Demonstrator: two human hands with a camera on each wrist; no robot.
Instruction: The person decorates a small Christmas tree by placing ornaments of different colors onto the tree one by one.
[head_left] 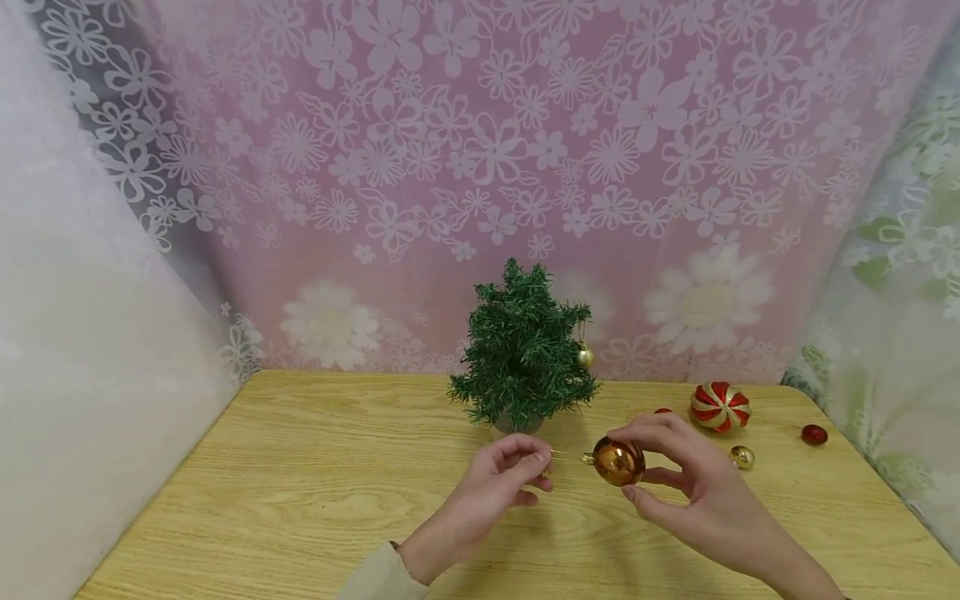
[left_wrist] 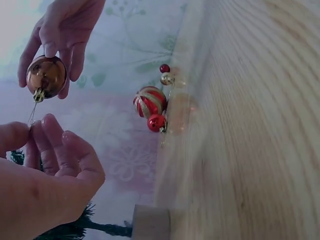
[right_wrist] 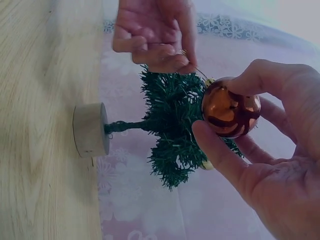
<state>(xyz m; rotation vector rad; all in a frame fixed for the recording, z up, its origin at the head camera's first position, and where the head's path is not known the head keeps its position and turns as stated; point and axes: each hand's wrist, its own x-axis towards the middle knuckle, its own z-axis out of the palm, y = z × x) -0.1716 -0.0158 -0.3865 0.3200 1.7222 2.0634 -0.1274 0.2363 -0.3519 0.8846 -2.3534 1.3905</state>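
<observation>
One copper ball [head_left: 618, 461] above the tabletop [head_left: 300, 475], two hands on it and its thread

The right hand [head_left: 708, 492] grips the ball between fingers and thumb; the left hand [head_left: 491, 487] pinches its thin gold thread [left_wrist: 33, 113]. One green tree [head_left: 525, 350] stands towards the back edge, bearing one pale gold ball [head_left: 585, 357]. Four ornaments lie towards the back right corner: one striped [head_left: 720, 407], one bright red [left_wrist: 156, 123], one small gold [head_left: 742, 457], one dark red [head_left: 814, 435]. Pale wood grain runs beneath; pink floral cloth [head_left: 465, 167] hangs behind.

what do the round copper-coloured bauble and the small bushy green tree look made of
Round copper-coloured bauble: probably plastic, maybe glass; mirror-glossy, showing clear reflections. Small bushy green tree: likely plastic, matt, judging by its thin, strip-like needles.
</observation>
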